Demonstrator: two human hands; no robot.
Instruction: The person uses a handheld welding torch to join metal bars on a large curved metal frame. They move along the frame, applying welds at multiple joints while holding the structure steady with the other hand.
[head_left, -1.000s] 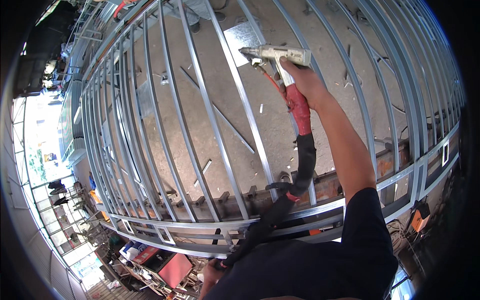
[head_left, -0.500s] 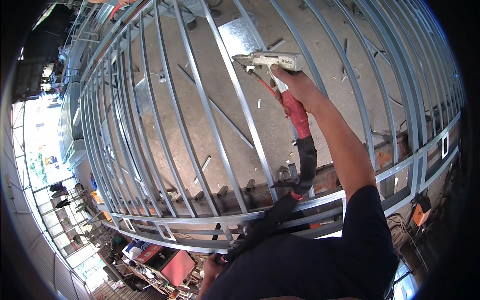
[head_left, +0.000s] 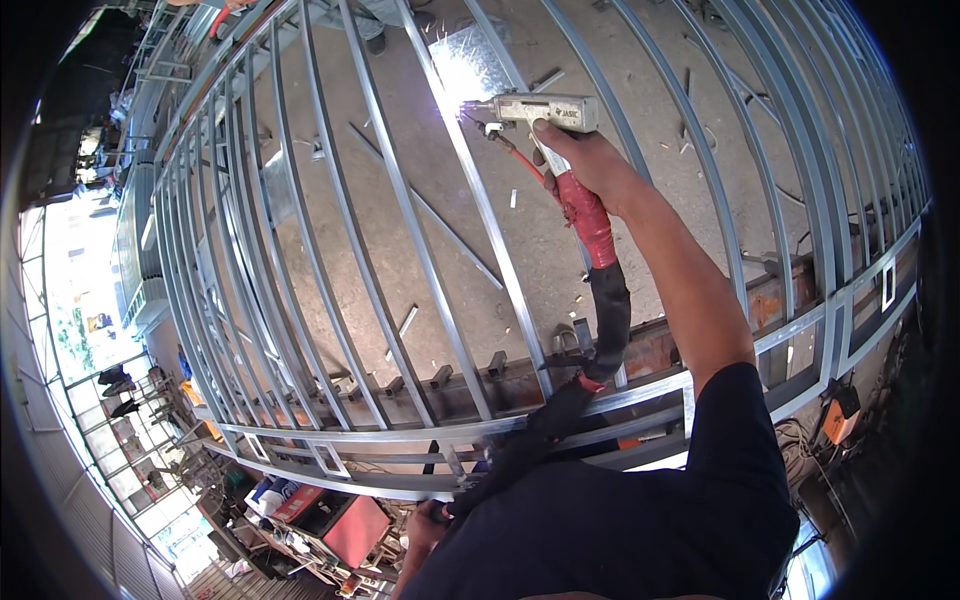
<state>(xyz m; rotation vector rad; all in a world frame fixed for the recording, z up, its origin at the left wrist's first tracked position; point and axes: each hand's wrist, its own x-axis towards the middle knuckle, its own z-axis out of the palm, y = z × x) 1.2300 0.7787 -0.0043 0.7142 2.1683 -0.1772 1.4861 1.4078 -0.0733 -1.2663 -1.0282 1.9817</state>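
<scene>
My right hand [head_left: 580,165] is closed round the grip of a pale metal welding gun [head_left: 550,108], thumb on its upper back. Its nozzle points left against a steel bar [head_left: 478,195] of the frame, where a white-violet glare and sparks hide the contact spot. A thin red hose runs beside the nozzle. Red wrapping [head_left: 590,225] covers the lower grip, and a thick black-sleeved cable [head_left: 540,425] bends down toward my body. Low down, my left hand [head_left: 425,527] is closed around that cable near my side; its fingers are partly hidden.
A large frame of parallel steel bars [head_left: 410,225] spans the view, with a double rail [head_left: 400,437] along its near side. Loose strips and offcuts lie on the floor below. Another person's hand [head_left: 205,3] shows at the top left. A red-topped cabinet [head_left: 355,530] stands lower left.
Bright light and sparks have appeared at the nozzle tip. My right hand and the welding gun have shifted slightly up and left in view. Both hands keep their hold.
</scene>
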